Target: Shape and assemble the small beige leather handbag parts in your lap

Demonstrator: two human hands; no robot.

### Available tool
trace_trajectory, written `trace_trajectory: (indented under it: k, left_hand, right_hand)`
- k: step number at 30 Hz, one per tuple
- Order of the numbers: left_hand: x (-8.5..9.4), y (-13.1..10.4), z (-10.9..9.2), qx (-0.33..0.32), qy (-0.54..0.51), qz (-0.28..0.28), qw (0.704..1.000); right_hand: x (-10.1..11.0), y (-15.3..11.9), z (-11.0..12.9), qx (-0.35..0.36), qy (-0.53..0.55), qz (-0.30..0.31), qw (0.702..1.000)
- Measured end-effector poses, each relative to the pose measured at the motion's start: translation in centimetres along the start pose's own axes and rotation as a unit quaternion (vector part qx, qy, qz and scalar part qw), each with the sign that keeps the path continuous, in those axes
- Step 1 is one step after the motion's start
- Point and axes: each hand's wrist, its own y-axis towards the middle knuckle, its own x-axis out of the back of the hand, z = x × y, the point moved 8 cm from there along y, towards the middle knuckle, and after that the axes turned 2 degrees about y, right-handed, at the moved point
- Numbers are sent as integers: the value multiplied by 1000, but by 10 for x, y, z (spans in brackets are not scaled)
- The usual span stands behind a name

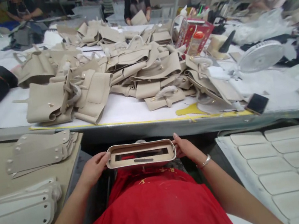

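Note:
A beige handbag body (143,162) is held level above my lap, its long opening facing up toward me. A dark slot and a short dark strip show inside it. My left hand (97,167) pinches the left end of its rim between thumb and fingers. At the opposite end, my right hand (185,148) grips the right side, with one fingertip sticking up above the rim. The bag's underside and the fingers behind it are hidden.
Beyond the white table's edge lies a heap of beige bag pieces (141,65). A phone (257,103) rests near that edge, with a white fan (262,55) behind. Stacked panels (19,210) lie at left, rows of pale panels (284,162) at right. Several people work farther back.

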Motion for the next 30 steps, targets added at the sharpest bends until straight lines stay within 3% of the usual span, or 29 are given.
trace_trajectory:
  k: [2, 4, 7, 10, 16, 23, 28, 30]
  left_hand:
    - [6, -7, -22, -56, 188, -20, 980]
    - [4, -8, -32, -65, 297, -33, 952]
    - [-2, -1, -34, -48, 355, -32, 933]
    - [-4, 4, -34, -50, 378, -25, 924]
    - [-1, 6, -37, -50, 401, -18, 915]
    - [5, 7, -41, -19, 404, -32, 914]
    - [-1, 3, -42, -57, 385, -12, 921]
    - [-5, -1, -37, -72, 334, 4, 940]
  right_hand:
    - [1, -18, 27, 81, -178, -14, 981]
    - [-4, -30, 47, 129, -343, -44, 929]
    - [-14, -34, 55, 107, -476, -70, 870]
    - [-19, -31, 56, 89, -514, -62, 851]
    - [-20, -27, 64, 100, -533, -44, 839]
    - [-18, -12, 55, 93, -523, 3, 847]
    - [-15, -26, 66, 131, -458, -29, 879]
    - [-11, -36, 71, 147, -422, -62, 892]
